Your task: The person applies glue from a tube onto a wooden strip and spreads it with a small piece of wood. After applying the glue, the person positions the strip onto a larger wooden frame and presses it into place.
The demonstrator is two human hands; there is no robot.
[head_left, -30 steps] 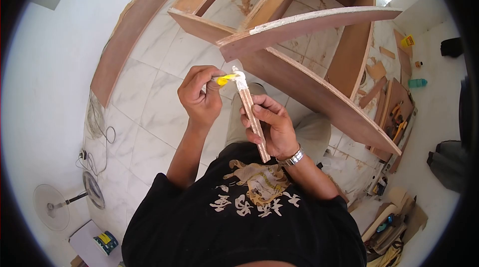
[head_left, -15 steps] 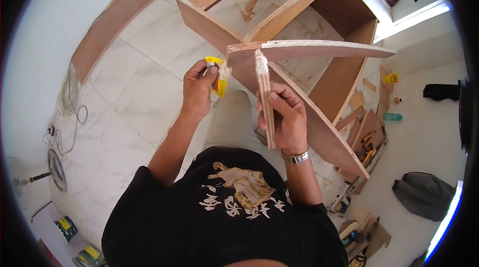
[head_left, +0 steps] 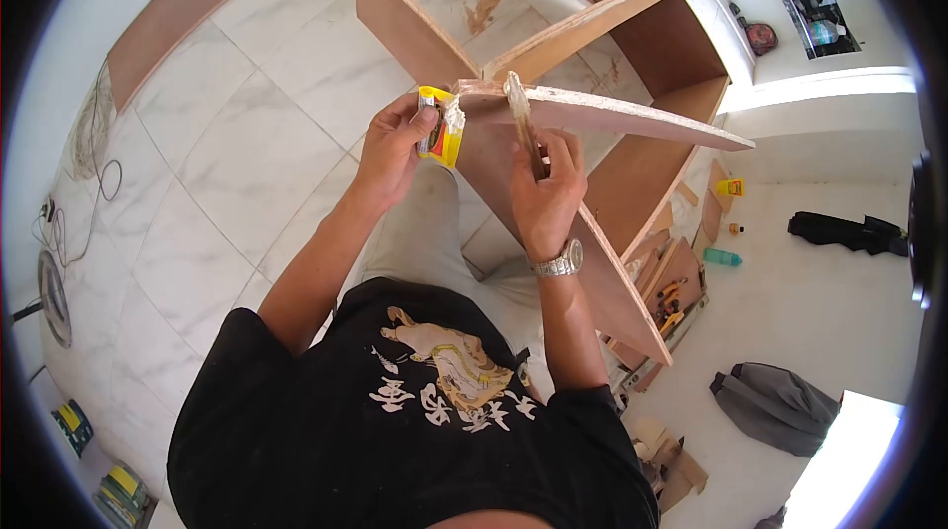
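Observation:
My left hand (head_left: 395,139) grips a yellow packet (head_left: 440,129) with white paste at its open top corner, close to the left end of a curved wooden board. My right hand (head_left: 551,188) is closed round a thin wooden stick (head_left: 523,119). White paste coats the stick's upper end, which is at the board's top edge; whether it touches is hard to tell. Along that edge of the curved board (head_left: 632,119) runs a strip of white paste. The board is part of a wooden frame (head_left: 415,15) with several panels.
A long curved panel (head_left: 188,5) leans by the left wall. Pliers (head_left: 671,307) lie among wood scraps at the right, near a teal bottle (head_left: 723,256) and a yellow container (head_left: 730,187). Dark grey cloth (head_left: 775,406) is at the lower right. A fan (head_left: 55,299) stands far left.
The stick's pasted end now overlaps the board's top edge, and my right hand has turned, its back now showing. The packet is more upright and nearer the board's end. The whole view has shifted.

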